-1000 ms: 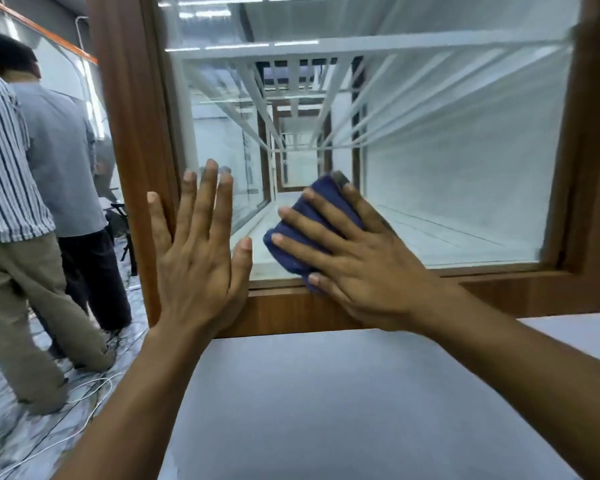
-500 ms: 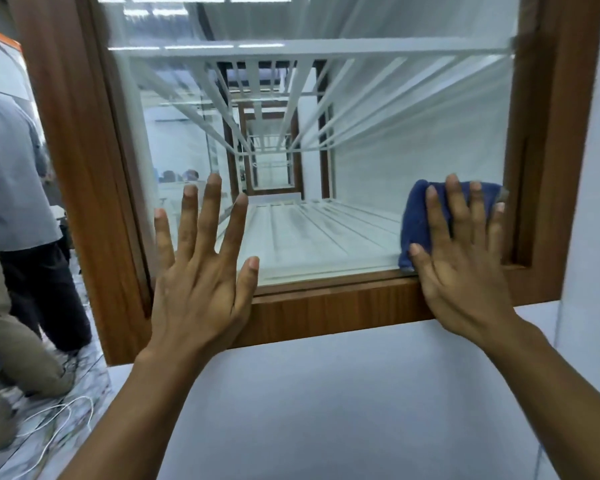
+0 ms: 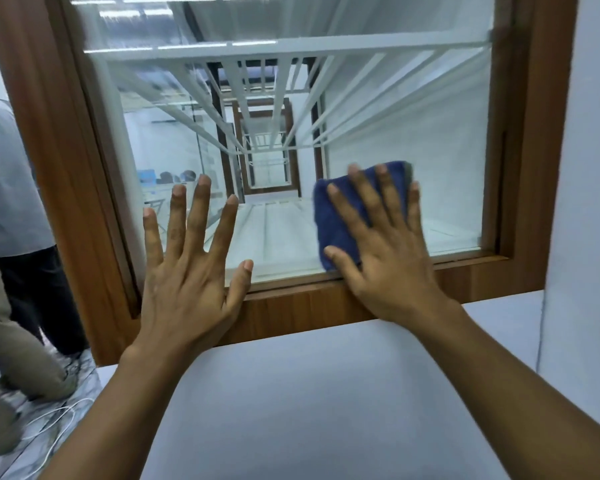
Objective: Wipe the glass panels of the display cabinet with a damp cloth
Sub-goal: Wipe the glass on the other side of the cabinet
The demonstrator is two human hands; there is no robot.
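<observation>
wiping underway on lower part of glass panel (image 3: 395, 116). blue cloth (image 3: 329, 223) pressed flat to glass, low and right of centre, just above bottom rail of wooden frame (image 3: 309, 310), under straight, spread fingers of right hand (image 3: 392, 265). left hand (image 3: 187, 271) flat on glass and rail, fingers released, grasping nothing. recommended: apply even palm pressure, overlap strokes, work into corners, wipe off likely marks from bracing hand.

At the far left a person in a grey shirt (image 3: 4, 188) and dark trousers (image 3: 42, 296) stands on a grey marbled floor (image 3: 84, 375). Nearer the camera, the khaki trouser leg (image 3: 11, 351) of a second person bends across the lower left. A thin white cable (image 3: 72, 415) lies looped on the floor just beside that leg.
</observation>
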